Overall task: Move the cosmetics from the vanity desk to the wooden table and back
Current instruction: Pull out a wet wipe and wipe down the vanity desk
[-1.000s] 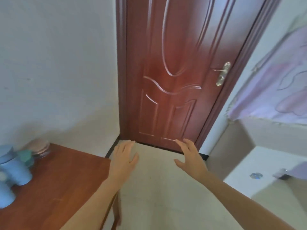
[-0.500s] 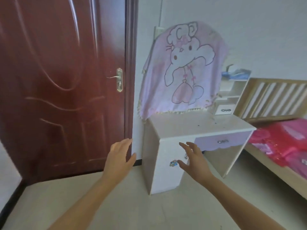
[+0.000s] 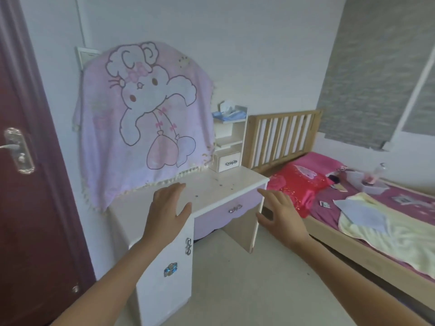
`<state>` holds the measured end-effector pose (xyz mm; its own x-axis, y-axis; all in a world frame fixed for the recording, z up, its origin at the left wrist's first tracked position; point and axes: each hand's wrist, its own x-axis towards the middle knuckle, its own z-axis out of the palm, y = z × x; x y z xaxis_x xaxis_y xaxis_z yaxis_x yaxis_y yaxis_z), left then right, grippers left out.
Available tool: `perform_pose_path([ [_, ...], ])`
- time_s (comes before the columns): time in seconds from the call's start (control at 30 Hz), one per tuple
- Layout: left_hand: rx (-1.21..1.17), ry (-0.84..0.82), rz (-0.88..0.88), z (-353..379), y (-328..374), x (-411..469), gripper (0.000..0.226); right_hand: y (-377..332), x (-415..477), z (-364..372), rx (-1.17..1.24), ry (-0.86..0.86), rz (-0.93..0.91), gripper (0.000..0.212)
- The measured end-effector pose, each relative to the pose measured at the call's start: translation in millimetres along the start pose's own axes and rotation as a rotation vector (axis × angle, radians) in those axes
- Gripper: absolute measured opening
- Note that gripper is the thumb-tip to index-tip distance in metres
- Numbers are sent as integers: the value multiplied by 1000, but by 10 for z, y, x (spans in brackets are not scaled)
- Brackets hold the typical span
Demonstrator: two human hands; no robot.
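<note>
The left hand (image 3: pixel 164 212) and right hand (image 3: pixel 280 214) are held spread and empty near the vanity worktop (image 3: pixel 211 191), where no cosmetics are seen; the return leg is judged pending, their retrieval from out of view being required.

The top of the white table (image 3: pixel 219 187) lies open from its front edge back to the pink cloth (image 3: pixel 141 118), which hangs down over its rear and left side. At the right rear a small shelf unit (image 3: pixel 229 147) stands on the top. The left hand (image 3: pixel 166 212) is over the front edge, the right hand (image 3: pixel 277 212) just off the right corner. The bed (image 3: pixel 341 236) runs close along the right, the door (image 3: pixel 35 220) stands at the left; open floor (image 3: pixel 247 278) lies between.
</note>
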<state>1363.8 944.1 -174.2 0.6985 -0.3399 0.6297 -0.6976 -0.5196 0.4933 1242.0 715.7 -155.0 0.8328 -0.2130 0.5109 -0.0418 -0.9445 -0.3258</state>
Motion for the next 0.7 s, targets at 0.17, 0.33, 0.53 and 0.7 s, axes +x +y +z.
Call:
perform_pose_path([
  [0.17, -43, 28, 49, 324, -96, 701, 44, 330, 580, -62, -125, 58, -56, 47],
  [0.33, -76, 49, 113, 682, -344, 1521, 63, 617, 1333, -71, -300, 87, -160, 41],
  [0.53, -105, 75, 138, 1312, -633, 2374, 46, 1052, 2213, 140, -316, 97, -122, 40],
  [0.7, -130, 6, 121, 1958, -660, 2812, 46, 1618, 2663, 295, -314, 43, -14, 39],
])
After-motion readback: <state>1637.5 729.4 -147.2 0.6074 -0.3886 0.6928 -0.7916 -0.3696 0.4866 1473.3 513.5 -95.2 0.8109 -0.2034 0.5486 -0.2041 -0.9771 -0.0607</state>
